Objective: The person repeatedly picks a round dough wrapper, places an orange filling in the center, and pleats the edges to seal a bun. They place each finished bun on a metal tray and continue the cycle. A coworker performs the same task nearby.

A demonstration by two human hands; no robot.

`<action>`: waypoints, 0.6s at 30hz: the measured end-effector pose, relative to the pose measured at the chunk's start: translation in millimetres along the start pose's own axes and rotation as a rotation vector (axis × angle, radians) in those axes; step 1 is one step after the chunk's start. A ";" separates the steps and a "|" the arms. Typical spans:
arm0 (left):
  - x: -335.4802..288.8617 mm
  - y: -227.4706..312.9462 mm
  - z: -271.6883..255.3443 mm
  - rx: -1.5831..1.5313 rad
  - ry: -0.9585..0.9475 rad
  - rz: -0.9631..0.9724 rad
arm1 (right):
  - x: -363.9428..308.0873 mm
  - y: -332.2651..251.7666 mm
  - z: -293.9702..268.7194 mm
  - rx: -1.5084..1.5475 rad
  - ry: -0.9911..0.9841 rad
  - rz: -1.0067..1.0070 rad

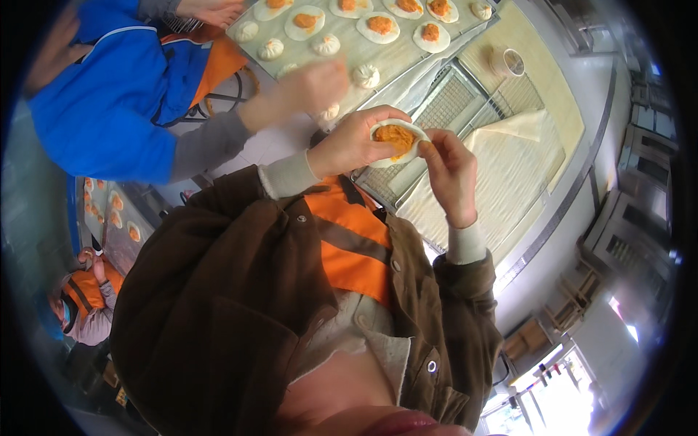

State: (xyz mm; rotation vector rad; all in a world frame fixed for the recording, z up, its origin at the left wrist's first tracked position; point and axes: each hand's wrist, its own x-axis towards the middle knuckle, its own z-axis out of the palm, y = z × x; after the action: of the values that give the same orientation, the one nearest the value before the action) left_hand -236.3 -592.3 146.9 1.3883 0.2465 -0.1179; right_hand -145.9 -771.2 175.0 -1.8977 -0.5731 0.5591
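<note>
A round of dough (pixel 408 153) with a heap of orange filling (pixel 395 138) is held up in front of my chest. My left hand (pixel 356 142) cups it from the left, its fingers wrapped round the underside and the thumb at the near edge. My right hand (pixel 452 171) pinches the right rim between thumb and fingers. The round is unsealed, with the filling facing up. Beyond my hands, a tray (pixel 291 64) bears several flat rounds topped with filling (pixel 379 27) and several pleated buns (pixel 366 75).
At the left a co-worker in a blue jacket (pixel 109 102) reaches over the tray with a blurred hand (pixel 320 83). Wire racks (pixel 454 94), a pale cloth (pixel 483 182) and a small tub (pixel 507 62) lie to the right. Another person (pixel 87 298) works at the far left.
</note>
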 end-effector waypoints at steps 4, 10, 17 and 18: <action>-1.2 4.5 -12.4 0.161 0.042 -0.001 | -0.2 -14.5 8.7 -0.269 0.045 -0.267; 9.4 15.0 -20.7 0.383 0.039 0.172 | 14.8 -21.9 3.8 -0.135 -0.003 -0.162; 9.2 20.1 -20.4 -0.263 0.035 -0.062 | 20.4 -25.0 -0.8 -0.290 0.080 -0.391; 8.4 19.9 -19.7 -0.173 0.033 -0.050 | 20.0 -26.2 -2.0 -0.270 0.045 -0.399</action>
State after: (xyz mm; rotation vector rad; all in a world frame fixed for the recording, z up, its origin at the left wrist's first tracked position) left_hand -225.7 -568.8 160.7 1.2133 0.3113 -0.1125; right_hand -132.8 -751.0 197.5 -1.9665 -1.0083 0.1850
